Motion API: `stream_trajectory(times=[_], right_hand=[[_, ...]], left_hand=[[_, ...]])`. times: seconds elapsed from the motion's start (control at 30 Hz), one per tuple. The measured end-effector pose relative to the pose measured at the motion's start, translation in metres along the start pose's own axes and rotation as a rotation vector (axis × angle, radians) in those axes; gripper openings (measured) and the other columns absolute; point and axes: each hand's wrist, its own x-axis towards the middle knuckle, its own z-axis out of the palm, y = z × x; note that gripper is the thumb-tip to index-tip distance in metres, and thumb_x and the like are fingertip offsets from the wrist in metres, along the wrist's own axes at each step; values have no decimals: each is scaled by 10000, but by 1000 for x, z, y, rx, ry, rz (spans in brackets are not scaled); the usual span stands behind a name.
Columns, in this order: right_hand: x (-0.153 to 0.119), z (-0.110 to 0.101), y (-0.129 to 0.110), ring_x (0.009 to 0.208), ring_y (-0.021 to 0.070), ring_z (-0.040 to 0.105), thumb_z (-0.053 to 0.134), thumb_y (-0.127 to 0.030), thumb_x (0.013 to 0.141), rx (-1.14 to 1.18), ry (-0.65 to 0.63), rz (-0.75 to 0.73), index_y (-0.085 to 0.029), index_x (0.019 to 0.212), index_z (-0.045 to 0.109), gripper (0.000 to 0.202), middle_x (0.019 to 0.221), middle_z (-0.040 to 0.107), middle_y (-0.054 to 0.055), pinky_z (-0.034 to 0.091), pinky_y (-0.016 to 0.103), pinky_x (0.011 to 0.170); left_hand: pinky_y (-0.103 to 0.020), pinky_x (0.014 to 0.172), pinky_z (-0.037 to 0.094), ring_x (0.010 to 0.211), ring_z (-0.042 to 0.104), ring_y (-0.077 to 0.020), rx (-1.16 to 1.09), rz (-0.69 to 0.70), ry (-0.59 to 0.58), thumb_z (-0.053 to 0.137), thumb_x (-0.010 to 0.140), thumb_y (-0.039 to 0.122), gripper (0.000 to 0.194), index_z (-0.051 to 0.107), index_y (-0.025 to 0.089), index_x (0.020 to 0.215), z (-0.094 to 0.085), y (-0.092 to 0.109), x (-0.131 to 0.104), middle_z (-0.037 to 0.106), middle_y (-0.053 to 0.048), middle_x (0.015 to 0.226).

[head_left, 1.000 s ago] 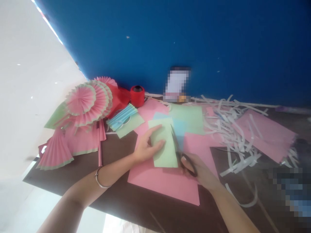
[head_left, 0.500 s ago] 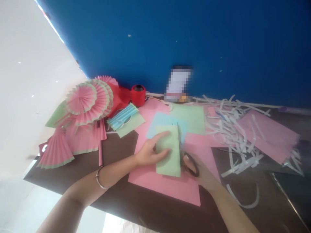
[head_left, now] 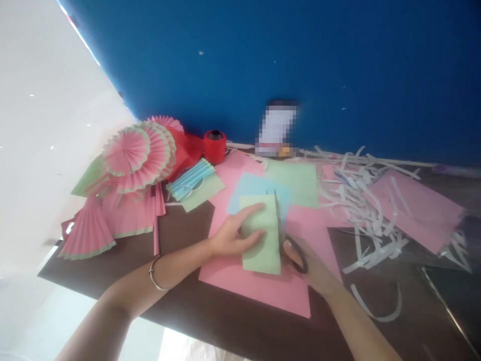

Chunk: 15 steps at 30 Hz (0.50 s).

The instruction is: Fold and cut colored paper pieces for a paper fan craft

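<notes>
Over the pink sheet, my left hand grips a folded piece of light green paper, with two fingers lying across its front and the thumb hidden. My right hand has its fingers through the dark handle of a pair of scissors. The scissor blades run along the right edge of the green paper, their tips showing slightly apart above its top corner. Just behind the folded piece lies a light blue sheet, with another green sheet beyond it.
Pleated pink-and-green paper fans are heaped at the left. Nearby lie a pleated blue paper and a red roll. White paper strips tangle at the right beside a pink sheet. A blue wall rises behind the table.
</notes>
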Motion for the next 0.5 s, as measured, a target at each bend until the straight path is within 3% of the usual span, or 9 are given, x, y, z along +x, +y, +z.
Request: stream_trajectory(times=[0.13, 0.27, 0.5], right_hand=[[0, 2, 2, 800, 287, 620, 470, -691, 719, 22, 37, -13, -192, 1083, 627, 637, 811, 683, 68, 497, 410, 740], [0, 4, 5, 953, 324, 600, 476, -690, 715, 4, 87, -4, -223, 1121, 612, 633, 957, 687, 90, 478, 431, 823], [1, 6, 5, 999, 343, 583, 440, -701, 726, -18, 103, 13, -195, 1136, 605, 672, 980, 682, 108, 468, 465, 856]], left_hand=[[-299, 689, 537, 736, 628, -149, -6, -21, -14, 551, 817, 312, 565, 338, 233, 1335, 0, 0, 0, 611, -72, 1128], [-297, 681, 540, 735, 629, -151, 1, -12, -7, 544, 820, 320, 567, 334, 240, 1340, 0, 0, -1, 616, -68, 1113], [-244, 514, 502, 533, 557, -100, 51, -14, -2, 535, 820, 345, 561, 345, 231, 1335, 0, -1, -1, 652, -52, 978]])
